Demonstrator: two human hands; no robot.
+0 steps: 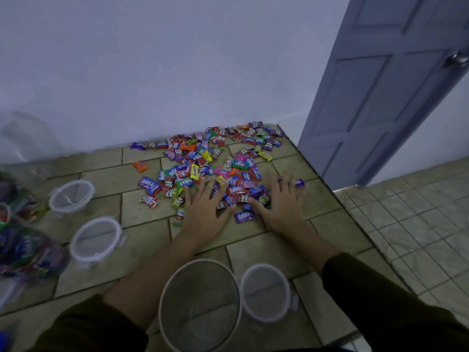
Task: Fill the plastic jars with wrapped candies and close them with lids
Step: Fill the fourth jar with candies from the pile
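Observation:
A spread of wrapped candies in many colours lies on the tiled surface near the wall. My left hand lies flat with spread fingers on the near edge of the pile. My right hand lies flat the same way, a little to the right. A purple candy sits between them. An open clear plastic jar stands close to me between my forearms. Next to it lies a clear lid. Another lid and a further one lie to the left.
Filled, blurred candy jars or bags crowd the left edge. The tiled surface ends in an edge on the right, with a lower tiled floor beyond. A grey door stands open at the right, and a white wall runs behind the candies.

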